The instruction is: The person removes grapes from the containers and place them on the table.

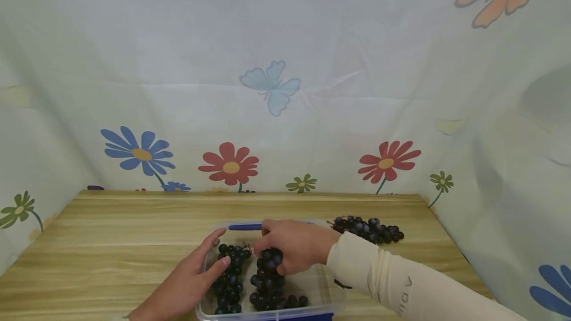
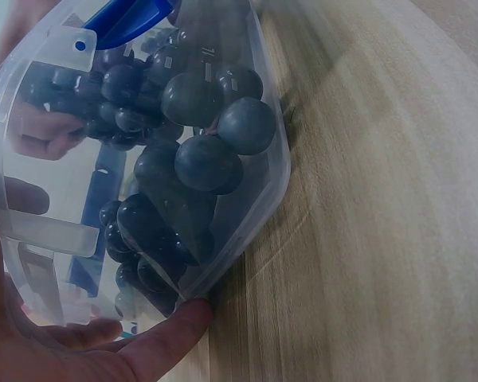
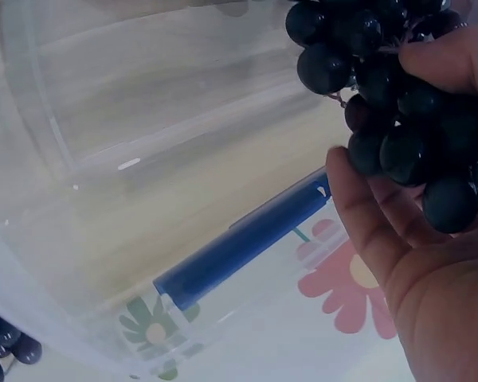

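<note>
A clear plastic container (image 1: 312, 289) with blue clips stands on the table, holding dark grapes. My right hand (image 1: 296, 246) grips a bunch of grapes (image 1: 269, 281) inside it. In the right wrist view, the fingers and thumb of that hand (image 3: 454, 294) close around the held grapes (image 3: 406, 151). My left hand (image 1: 189, 279) holds the container's left wall, thumb on the inner side above another bunch of grapes (image 1: 229, 279). In the left wrist view, grapes (image 2: 207, 163) show through the wall, and a finger of the left hand (image 2: 88, 350) touches its outside lower corner.
One more bunch of dark grapes (image 1: 370, 229) lies on the wooden table (image 1: 134, 232), right of the container and behind the right forearm. A white curtain (image 1: 334, 128) with flowers and butterflies surrounds the table at the back and sides. A blue clip (image 3: 243, 247) hangs at the container's far side.
</note>
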A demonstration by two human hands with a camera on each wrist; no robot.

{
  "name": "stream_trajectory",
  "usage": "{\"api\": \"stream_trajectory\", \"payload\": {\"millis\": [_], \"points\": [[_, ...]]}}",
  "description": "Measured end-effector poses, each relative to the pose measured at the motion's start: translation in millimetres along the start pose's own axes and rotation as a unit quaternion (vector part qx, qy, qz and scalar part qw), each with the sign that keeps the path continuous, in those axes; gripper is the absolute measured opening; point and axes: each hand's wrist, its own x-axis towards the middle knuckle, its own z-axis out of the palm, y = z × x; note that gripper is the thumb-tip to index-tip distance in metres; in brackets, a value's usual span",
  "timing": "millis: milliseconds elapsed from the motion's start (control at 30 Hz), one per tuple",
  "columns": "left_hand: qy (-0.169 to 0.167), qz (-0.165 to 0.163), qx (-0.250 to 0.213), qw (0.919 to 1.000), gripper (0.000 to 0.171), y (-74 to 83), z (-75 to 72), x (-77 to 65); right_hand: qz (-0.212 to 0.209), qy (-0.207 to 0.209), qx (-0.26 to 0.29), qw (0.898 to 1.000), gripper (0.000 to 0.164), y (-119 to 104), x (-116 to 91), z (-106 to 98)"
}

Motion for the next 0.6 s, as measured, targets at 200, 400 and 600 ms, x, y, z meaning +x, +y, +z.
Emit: {"api": "stream_trajectory", "payload": {"millis": [200,400,600], "points": [[-0.002,0.007,-0.002,1.0000,0.075,0.0,-0.3,0.5,-0.024,0.016,-0.081,0.996,0.040,-5,-4,2],[-0.001,0.004,-0.005,1.0000,0.075,0.8,-0.2,-0.1,-0.044,0.036,-0.150,0.987,0.042,-11,-9,3],[0.000,0.004,-0.003,1.0000,0.075,-0.1,0.0,-0.3,-0.045,0.046,-0.183,0.981,0.038,-16,-14,3]]}}
